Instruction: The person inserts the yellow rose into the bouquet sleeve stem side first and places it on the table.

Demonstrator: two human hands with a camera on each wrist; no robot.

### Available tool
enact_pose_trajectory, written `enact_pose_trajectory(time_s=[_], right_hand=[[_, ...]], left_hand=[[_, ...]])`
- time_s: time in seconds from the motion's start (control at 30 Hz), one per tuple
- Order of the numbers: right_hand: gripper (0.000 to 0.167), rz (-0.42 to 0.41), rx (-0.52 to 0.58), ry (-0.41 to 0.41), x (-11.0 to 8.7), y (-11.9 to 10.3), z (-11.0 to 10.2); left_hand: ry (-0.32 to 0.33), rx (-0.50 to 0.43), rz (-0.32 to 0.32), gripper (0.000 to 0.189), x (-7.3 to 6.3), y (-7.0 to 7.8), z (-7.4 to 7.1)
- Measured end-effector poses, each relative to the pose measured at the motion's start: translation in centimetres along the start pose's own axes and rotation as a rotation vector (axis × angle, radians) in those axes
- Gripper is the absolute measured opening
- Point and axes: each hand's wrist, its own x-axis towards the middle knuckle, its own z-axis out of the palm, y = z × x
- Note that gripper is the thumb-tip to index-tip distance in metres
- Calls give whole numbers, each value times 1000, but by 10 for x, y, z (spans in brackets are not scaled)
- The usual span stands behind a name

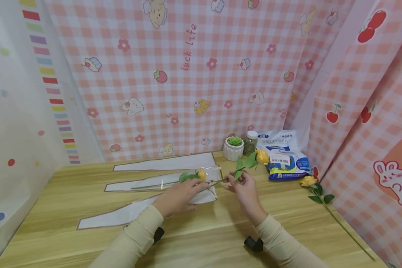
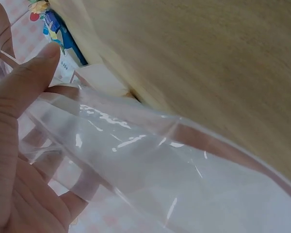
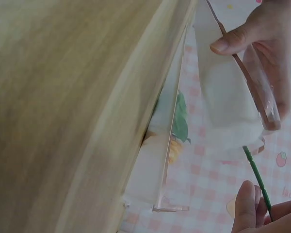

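My left hand [image 1: 184, 195] holds a clear and white flower sleeve [image 2: 136, 145] near its open end, thumb on one side and fingers behind the film. My right hand [image 1: 246, 190] pinches the green stem [image 3: 256, 174] of a yellow rose [image 1: 262, 156]. The bloom and leaves [image 1: 246, 163] point up and away to the right. The stem runs left, its lower part meeting the mouth of the sleeve in the right wrist view. Just behind my left hand, a second yellow rose [image 1: 201, 175] lies in another sleeve [image 1: 120, 187] on the table.
A third sleeve [image 1: 167, 162] lies along the back of the wooden table. At the back right stand a white potted succulent [image 1: 233, 149], a lidded jar [image 1: 250, 143] and blue and white packets [image 1: 288, 169]. Another yellow rose [image 1: 308, 181] lies at the right edge.
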Motion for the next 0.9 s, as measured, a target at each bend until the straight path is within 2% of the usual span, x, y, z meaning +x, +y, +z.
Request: enact_pose_trajectory(time_s=[0.27,0.67,0.9], right_hand=[[20,16,-46,-12,-2,5,2],[29,76,-143,-85,-7,13,3],[27,74,-174,-90,-8,16,5]], left_hand=[[42,17,8,79,1,-2,1],[67,45,43,77,3,-2,-2],[91,44,54,75,4,-1,-6]])
